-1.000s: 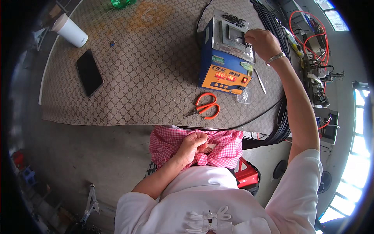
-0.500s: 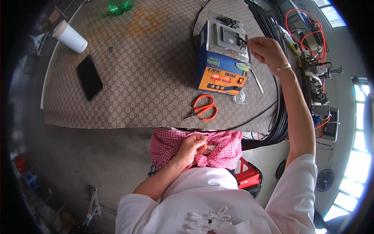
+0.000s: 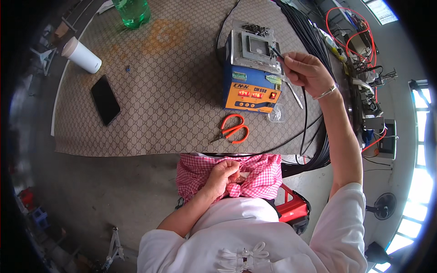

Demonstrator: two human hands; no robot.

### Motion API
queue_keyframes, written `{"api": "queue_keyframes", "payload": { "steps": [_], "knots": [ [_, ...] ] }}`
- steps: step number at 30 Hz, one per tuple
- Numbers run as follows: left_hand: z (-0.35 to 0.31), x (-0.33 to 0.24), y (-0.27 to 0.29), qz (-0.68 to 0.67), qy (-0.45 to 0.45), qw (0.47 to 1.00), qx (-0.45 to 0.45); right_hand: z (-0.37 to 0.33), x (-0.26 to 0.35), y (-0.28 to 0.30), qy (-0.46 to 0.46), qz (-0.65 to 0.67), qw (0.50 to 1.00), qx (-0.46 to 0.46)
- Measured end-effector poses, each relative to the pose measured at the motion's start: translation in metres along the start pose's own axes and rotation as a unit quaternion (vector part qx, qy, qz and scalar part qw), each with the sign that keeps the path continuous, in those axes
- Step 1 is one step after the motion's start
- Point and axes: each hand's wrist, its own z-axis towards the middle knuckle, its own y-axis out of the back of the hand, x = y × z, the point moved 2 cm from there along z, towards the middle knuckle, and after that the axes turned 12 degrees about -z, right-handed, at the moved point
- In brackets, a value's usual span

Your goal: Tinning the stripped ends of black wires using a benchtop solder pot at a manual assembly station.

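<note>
My right hand (image 3: pixel 307 73) is closed in a pinch round a black cable (image 3: pixel 305 120). The cable's short tip points left over the right edge of the metal top (image 3: pixel 241 57) of a blue solder pot (image 3: pixel 249 93) with an orange front panel and lit red digits. A square well (image 3: pixel 258 46) sits in that top; whether the tip touches anything there I cannot tell. My left hand (image 3: pixel 221 176) rests on the pink checked cloth (image 3: pixel 195 170) at my lap, fingers curled closed; what they hold, if anything, is hidden.
Orange-handled snips (image 3: pixel 236 129) and a small clear dish (image 3: pixel 276 113) lie before the pot, tweezers (image 3: pixel 295 94) beside it. A bundle of black cables (image 3: pixel 302 29) runs along the right. Leftward are a phone (image 3: pixel 105 100), a white cup (image 3: pixel 83 55) and a green bottle (image 3: pixel 132 13).
My right hand has drawn slightly back toward me and away from the well, and the cable now shows hanging below it. The whole view has shifted a little. My left hand stays put.
</note>
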Motion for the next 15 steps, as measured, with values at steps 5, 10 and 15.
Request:
{"api": "queue_keyframes", "payload": {
  "steps": [5,10,15],
  "knots": [
    [0.000,0.001,0.000,0.005,-0.002,1.000,0.004,-0.003,0.002,-0.002,0.033,-0.115,0.988,-0.102],
    [0.000,0.001,0.000,0.006,-0.004,1.000,-0.001,-0.004,0.011,-0.004,0.164,-0.353,0.899,-0.203],
    [0.002,0.002,0.002,0.000,0.000,1.000,-0.002,0.004,0.021,-0.010,0.263,-0.568,0.736,-0.257]
  ]
}}
